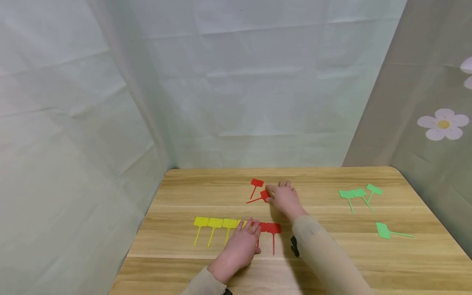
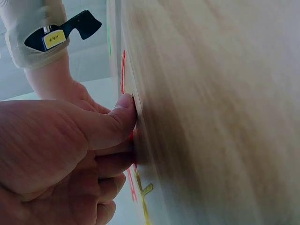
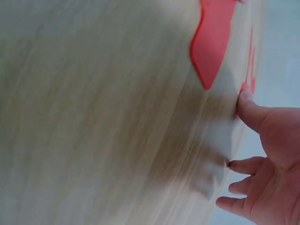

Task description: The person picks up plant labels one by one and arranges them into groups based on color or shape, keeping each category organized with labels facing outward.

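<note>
A row of plastic plant labels with thin stems lies on the table: several yellow labels (image 1: 215, 223) on the left, red labels (image 1: 273, 228) on the right. My left hand (image 1: 239, 246) rests over the middle of the row, its fingertips covering part of the labels where the colours meet. Farther back, my right hand (image 1: 285, 199) reaches to a loose red label (image 1: 264, 195), touching the edge of its head with the thumb side; the fingers are spread in the right wrist view. Just behind lies another red label (image 1: 257, 182).
On the right side of the table (image 1: 317, 176) lie several green labels (image 1: 357, 193), some overlapping, with a single green label (image 1: 383, 230) nearer the front. Pale cloth (image 1: 258, 102) hangs behind the table and at its sides.
</note>
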`<state>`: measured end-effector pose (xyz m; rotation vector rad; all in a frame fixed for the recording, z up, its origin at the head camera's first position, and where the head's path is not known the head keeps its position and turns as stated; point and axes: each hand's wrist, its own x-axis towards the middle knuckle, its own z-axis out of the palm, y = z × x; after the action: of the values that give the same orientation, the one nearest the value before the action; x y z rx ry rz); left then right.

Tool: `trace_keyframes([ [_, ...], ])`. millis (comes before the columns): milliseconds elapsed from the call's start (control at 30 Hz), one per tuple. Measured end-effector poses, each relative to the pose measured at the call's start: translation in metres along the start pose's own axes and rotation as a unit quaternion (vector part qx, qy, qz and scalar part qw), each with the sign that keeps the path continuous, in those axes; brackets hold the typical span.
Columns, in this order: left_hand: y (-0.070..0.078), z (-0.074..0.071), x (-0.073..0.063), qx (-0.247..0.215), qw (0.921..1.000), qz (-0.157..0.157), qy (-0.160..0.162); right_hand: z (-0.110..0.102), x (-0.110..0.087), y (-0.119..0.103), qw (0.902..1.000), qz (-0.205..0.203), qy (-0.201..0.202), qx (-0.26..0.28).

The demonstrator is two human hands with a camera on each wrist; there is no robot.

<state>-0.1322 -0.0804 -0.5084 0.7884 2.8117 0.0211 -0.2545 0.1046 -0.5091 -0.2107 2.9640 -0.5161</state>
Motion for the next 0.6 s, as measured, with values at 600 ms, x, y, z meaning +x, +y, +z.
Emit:
trace_keyframes([
  [600, 0.0, 0.002, 0.001, 0.002, 1.0, 0.003, 0.004, 0.0, 0.003, -0.011, 0.9993, 0.031, 0.001, -0.018],
])
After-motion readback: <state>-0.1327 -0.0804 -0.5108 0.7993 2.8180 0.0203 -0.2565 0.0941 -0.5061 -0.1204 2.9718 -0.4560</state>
